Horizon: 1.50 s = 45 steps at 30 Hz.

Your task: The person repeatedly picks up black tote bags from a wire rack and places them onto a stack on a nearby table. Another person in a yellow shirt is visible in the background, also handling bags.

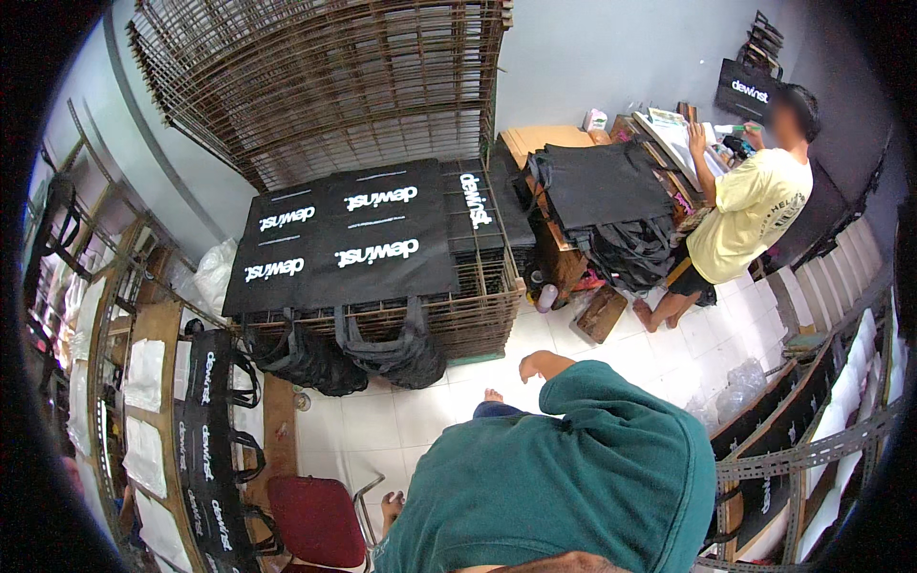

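My left hand (pixel 391 506) hangs low beside the red chair (pixel 317 520), its fingers loosely apart and nothing seen in them. My right hand (pixel 541 366) shows past the green sleeve, over the floor, its fingers loosely bent and holding nothing that I can see. In front, black tote bags (pixel 382 215) with white lettering lie flat on a stack of wire racks (pixel 482 320), apart from both hands. Their handles droop over the near edge.
A raised set of wire racks (pixel 325 86) leans over the bags. At back right, a co-worker in a yellow shirt (pixel 755 215) stands by a table piled with black bags (pixel 602 186). Shelves with black bags (pixel 202 439) line the left; metal racks (pixel 812 444) line the right.
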{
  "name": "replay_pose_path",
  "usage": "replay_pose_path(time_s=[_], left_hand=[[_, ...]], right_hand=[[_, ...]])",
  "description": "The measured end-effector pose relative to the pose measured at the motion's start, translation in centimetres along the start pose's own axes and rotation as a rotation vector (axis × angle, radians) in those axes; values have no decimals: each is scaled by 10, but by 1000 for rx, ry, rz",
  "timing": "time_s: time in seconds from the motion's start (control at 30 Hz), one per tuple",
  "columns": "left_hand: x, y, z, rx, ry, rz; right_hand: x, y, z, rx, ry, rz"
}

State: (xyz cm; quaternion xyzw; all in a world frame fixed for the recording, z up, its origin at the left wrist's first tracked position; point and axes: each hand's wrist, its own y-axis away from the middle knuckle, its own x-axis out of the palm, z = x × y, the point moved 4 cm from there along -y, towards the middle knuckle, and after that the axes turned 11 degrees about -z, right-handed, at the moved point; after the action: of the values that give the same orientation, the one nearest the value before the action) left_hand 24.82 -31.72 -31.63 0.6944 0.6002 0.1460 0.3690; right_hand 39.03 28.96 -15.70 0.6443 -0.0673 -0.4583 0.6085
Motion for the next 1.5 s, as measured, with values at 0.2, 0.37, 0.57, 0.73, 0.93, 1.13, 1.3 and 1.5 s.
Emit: replay_pose_path(time_s=[0.2, 0.37, 0.57, 0.73, 0.93, 1.13, 1.3, 1.5], left_hand=[[12, -3, -3, -44, -65, 25], [12, 4, 13, -91, 188, 99], [-5, 33, -18, -55, -151, 18], [-1, 30, -22, -144, 22, 2], [59, 36, -75, -146, 29, 69], [153, -9, -153, 393, -648, 129], [253, -12, -242, 481, -758, 153], [311, 2, -290, 432, -812, 170]], right_hand=[[3, -8, -5, 51, -22, 17], [-20, 7, 17, -63, -25, -48], [-20, -2, 31, -165, -65, -1], [-37, -32, 11, -145, -69, -89], [-92, -31, -43, -95, -316, -265], [-95, -34, -129, -35, -452, -318], [-37, -61, -231, 178, -735, -157], [76, -63, -365, 104, -1126, -308]])
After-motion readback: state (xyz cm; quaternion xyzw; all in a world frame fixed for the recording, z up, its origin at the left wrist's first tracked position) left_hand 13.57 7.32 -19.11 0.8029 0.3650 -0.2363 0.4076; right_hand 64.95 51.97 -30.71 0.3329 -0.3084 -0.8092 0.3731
